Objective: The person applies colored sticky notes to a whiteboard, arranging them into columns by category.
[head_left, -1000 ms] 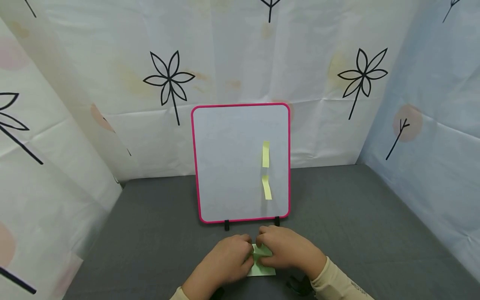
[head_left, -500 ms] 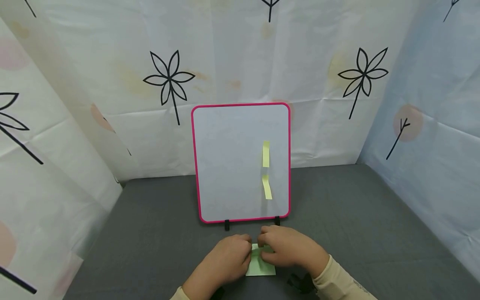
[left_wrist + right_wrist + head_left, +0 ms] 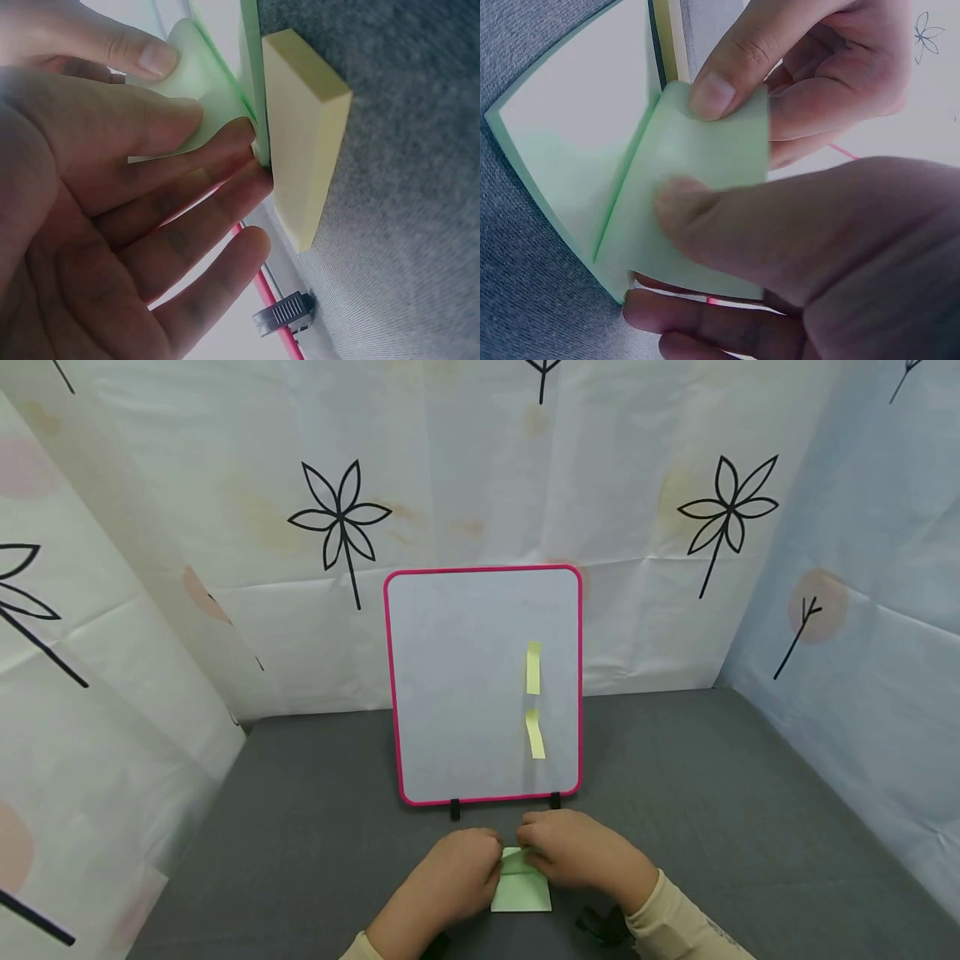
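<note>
A pale green sticky note pad (image 3: pixel 521 893) lies on the grey table between my hands. Its top sheet (image 3: pixel 705 150) is lifted from the pad and bent back. My left hand (image 3: pixel 461 872) pinches one side of this sheet between thumb and fingers. On the sheet's other side, my right hand (image 3: pixel 588 852) pinches it, thumb pressed on the face. In the left wrist view a yellow pad (image 3: pixel 304 135) stands close beside the green pad (image 3: pixel 253 67); the head view does not show it.
Behind the hands a pink-framed whiteboard (image 3: pixel 465 693) leans upright on black feet (image 3: pixel 454 810). Two yellow paper strips (image 3: pixel 533 668) stick to its right side. Patterned cloth walls (image 3: pixel 247 643) enclose the table. A black object (image 3: pixel 603 927) sits by the right wrist.
My right thumb has slid up and away from the pad's middle, baring more of the green pad and the fold of the lifted sheet. The left hand has barely moved.
</note>
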`<move>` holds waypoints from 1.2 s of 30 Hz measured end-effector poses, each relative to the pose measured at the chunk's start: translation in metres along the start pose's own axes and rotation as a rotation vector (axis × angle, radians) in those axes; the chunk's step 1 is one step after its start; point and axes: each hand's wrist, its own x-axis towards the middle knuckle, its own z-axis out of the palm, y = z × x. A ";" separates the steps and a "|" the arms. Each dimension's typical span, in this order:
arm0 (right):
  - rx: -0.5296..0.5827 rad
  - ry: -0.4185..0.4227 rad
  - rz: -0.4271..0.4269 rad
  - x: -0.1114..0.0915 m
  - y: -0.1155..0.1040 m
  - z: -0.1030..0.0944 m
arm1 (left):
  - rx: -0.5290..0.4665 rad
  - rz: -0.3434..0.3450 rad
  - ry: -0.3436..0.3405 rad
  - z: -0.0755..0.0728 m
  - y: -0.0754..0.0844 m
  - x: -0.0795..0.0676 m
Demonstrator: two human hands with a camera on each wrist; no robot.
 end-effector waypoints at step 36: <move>0.000 -0.018 0.035 0.001 -0.002 0.000 | -0.015 0.003 0.017 0.000 0.002 -0.001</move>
